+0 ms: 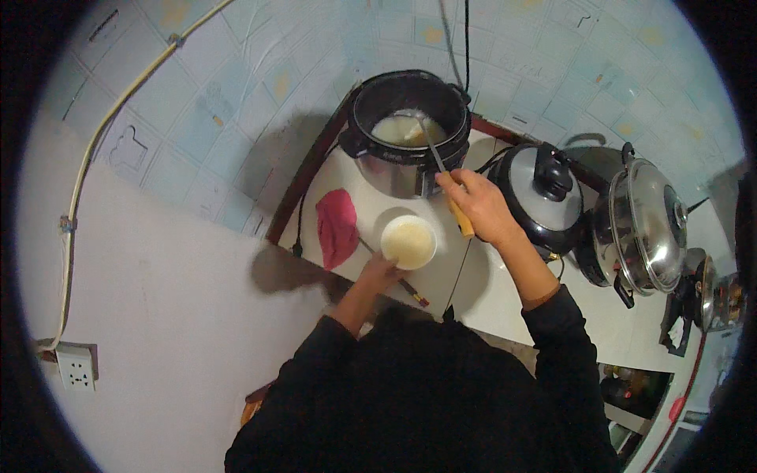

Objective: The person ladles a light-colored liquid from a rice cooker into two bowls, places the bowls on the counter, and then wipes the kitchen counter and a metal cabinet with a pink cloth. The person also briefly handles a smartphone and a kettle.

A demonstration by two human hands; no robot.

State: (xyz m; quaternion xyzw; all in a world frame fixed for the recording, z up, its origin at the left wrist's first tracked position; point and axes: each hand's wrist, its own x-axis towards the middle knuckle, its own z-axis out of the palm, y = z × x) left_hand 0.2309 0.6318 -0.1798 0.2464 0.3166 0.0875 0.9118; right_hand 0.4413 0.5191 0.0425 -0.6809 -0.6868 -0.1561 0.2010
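Note:
My right hand [480,204] grips the yellow wooden handle [460,220] of a metal ladle. The ladle's metal shaft [434,151] slants over the front rim into an open electric pressure cooker [387,171]. Pale, cloudy liquid [393,131] lies at the bottom of the cooker's dark inner pot, and the ladle's head is partly hidden in it. In front of the cooker, a white bowl [409,242] holds pale yellowish food or liquid. Slightly blurred, my left hand [381,273] grips the bowl's near left rim.
A pink cloth [337,229] lies left of the bowl on the white counter [508,307]. A thin stick-like tool [413,291] pokes out beneath my left hand. To the right stand a lidded electric cooker [541,189] and a steel pot with a lid [653,227]. Tiled wall closes the back.

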